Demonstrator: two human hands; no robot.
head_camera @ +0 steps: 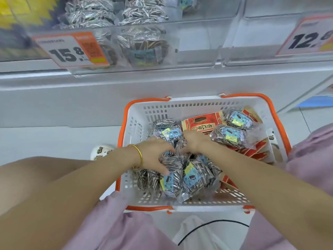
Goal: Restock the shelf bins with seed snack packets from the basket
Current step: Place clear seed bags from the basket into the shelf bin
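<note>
A "15.8" price tag (72, 49) is clipped to the front of the left bin (126, 51), which is partly filled with clear seed packets (142, 42). A second bin (270, 56) at right carries a "12" tag (306, 37); its contents cannot be made out. Below the shelf, a white basket (137, 123) with orange handles is seen, loaded with clear packets (194, 175) and red packs (201, 123). A white shoe (100, 150) is seen just left of the basket. The left hand (153, 154), gold bangle (137, 154) at the wrist, is reached into the basket, palm down, fingers curled onto a packet in the middle pile. The right hand (194, 141) is placed just beside it, fingers bent down into the same pile. Neither grip is confirmed closed; cannot tell. A black cable (207, 226) is draped below the basket.
</note>
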